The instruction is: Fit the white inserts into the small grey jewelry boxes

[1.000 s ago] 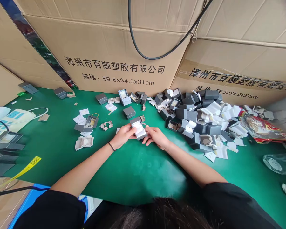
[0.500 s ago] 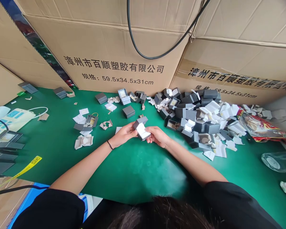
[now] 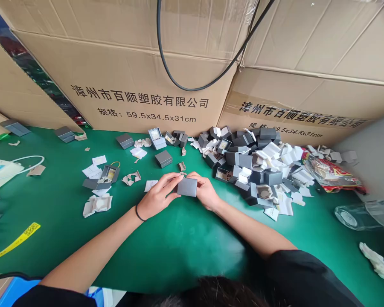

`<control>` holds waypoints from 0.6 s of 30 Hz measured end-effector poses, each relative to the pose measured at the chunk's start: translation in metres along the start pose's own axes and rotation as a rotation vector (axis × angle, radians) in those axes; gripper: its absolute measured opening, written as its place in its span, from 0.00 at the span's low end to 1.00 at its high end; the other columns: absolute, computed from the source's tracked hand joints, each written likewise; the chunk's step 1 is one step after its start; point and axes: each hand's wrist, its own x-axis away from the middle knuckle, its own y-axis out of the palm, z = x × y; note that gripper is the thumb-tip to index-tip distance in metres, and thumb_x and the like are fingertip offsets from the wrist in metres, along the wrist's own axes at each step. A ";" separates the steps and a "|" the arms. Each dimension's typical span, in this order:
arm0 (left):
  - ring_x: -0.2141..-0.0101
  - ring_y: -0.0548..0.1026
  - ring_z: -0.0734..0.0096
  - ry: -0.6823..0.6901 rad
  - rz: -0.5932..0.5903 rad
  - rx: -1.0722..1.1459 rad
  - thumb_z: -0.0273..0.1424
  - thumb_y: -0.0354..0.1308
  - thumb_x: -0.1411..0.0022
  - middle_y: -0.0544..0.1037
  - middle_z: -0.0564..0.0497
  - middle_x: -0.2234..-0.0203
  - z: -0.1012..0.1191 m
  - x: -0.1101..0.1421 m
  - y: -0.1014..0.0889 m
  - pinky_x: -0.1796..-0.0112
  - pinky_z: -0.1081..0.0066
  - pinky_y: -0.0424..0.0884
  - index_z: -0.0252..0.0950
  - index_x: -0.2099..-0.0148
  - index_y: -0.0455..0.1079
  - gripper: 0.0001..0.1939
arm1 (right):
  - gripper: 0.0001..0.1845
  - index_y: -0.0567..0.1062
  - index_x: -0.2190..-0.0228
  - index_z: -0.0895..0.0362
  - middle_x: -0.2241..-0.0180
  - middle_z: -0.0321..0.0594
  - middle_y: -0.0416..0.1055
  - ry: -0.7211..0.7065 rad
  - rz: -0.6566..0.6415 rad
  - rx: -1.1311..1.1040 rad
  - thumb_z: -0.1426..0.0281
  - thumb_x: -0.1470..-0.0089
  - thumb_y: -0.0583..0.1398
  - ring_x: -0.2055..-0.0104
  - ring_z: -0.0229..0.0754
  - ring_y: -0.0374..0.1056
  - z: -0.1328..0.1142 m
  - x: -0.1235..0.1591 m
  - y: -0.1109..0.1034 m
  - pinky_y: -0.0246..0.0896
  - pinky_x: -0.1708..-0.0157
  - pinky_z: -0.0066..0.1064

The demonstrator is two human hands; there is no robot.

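Observation:
Between my two hands is a small grey jewellery box (image 3: 187, 187), one flat grey face turned up toward me. My left hand (image 3: 158, 194) grips its left side, thumb low and fingers along the far edge. Around the right side curl the fingers of my right hand (image 3: 205, 190), partly hidden behind the box. The box's inside does not show from here. Just beyond the hands lie another closed grey box (image 3: 164, 159) and a scrap of brown card (image 3: 181, 166). A white slip of paper (image 3: 151, 185) rests by my left fingers.
A heap of grey boxes and white paper inserts (image 3: 243, 160) covers the right. Beyond it are a red food packet (image 3: 336, 172) and a clear glass (image 3: 365, 215). An open box (image 3: 107, 177) lies left. Large cartons (image 3: 141, 76) stand behind, with a hanging black cable (image 3: 192, 89).
The box was open, showing its white inside; now it is turned with a grey face up. Both hands have shifted their hold. The whole view has moved slightly.

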 end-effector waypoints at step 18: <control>0.44 0.65 0.55 0.201 0.115 -0.098 0.13 0.50 0.43 0.62 0.36 0.42 0.006 0.001 -0.002 0.51 0.57 0.72 0.38 0.34 0.46 0.37 | 0.15 0.76 0.80 0.55 0.76 0.35 0.65 -0.067 -0.078 0.023 0.58 0.64 0.69 0.74 0.34 0.61 -0.016 0.007 0.008 0.59 0.74 0.28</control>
